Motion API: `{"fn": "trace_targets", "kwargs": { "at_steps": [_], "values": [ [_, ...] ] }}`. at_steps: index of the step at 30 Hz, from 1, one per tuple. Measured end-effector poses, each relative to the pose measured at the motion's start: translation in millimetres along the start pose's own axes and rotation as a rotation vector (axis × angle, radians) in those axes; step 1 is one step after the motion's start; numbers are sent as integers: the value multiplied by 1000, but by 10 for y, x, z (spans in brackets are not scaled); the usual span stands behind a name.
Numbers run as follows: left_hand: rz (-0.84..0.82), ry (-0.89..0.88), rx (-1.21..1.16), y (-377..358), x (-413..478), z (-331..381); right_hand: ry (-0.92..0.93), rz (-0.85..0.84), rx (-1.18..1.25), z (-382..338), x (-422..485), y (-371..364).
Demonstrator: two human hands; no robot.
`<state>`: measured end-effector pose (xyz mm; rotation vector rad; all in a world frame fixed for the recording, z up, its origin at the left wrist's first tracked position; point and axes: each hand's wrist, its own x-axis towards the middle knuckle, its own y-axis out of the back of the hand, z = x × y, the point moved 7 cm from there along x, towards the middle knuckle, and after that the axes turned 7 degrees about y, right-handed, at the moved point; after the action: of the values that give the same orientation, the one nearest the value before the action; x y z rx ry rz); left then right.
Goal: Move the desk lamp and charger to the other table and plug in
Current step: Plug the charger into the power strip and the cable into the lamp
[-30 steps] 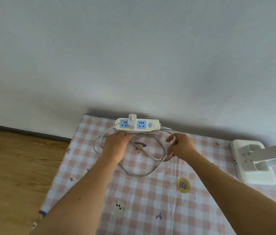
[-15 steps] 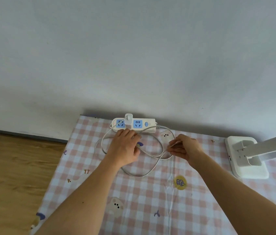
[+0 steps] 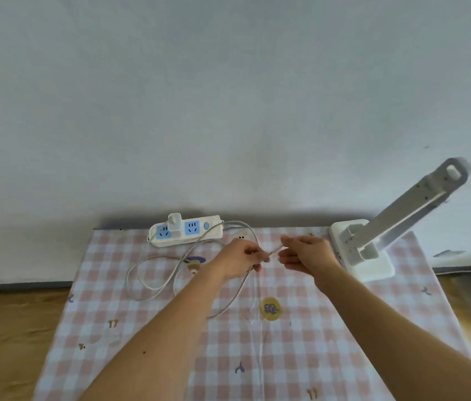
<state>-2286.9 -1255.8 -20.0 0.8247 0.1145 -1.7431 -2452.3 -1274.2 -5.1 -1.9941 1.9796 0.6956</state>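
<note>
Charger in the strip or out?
In. The charger stands upright in the strip, between its two blue sockets. The left hand and right hand pinch a cable, away from it.

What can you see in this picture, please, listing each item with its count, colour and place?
power strip: one, white with blue sockets, back edge of the table by the wall.
charger: one, white, plugged into the power strip.
cable: count unclear, pale grey, looped on the tablecloth and lifted between the hands.
desk lamp: one, white, back right of the table.
tablecloth: one, pink and white check, covering the table.
wall: white, behind.
floor: brown wood, left.
left hand: one, gripping the cable.
right hand: one, pinching the cable.
</note>
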Motion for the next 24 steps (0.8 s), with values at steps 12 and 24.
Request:
{"fn": "trace_targets", "kwargs": {
  "at_steps": [12, 24],
  "values": [
    [21, -11, 116, -343, 151, 352, -49, 587, -108, 406, -215, 1582],
    [76, 13, 16, -418, 296, 438, 55, 425, -287, 383, 73, 1489]
  ]
}}
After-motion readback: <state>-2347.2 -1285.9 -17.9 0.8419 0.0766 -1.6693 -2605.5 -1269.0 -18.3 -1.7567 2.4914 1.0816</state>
